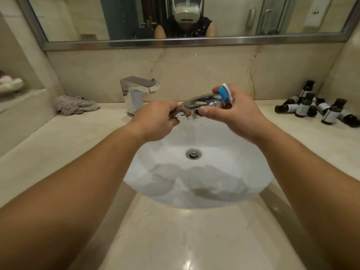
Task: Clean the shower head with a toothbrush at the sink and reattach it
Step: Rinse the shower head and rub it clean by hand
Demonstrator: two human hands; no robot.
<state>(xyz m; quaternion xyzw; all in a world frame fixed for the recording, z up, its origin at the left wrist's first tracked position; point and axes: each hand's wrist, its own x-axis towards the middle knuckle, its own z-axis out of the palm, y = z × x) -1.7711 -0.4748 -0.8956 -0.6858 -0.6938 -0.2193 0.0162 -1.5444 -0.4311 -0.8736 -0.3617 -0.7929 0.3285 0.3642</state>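
Note:
Over the back of the white sink [224, 193] I hold a chrome shower head [198, 103]. My left hand [157, 121] grips its handle end, fingers curled round it. My right hand [231, 112] holds the head's round end between thumb and fingers and also carries a toothbrush [225, 92], whose blue and white bristled head sticks up above the fingers. The toothbrush handle is hidden inside the right hand. The shower head's spray face is turned partly up toward me.
A chrome faucet [136, 92] stands left of the hands, with a grey cloth [75, 105] on the counter farther left. Several small dark bottles [315, 110] crowd the counter at right. The sink drain [193, 153] lies below the hands. A mirror [194, 18] spans the wall.

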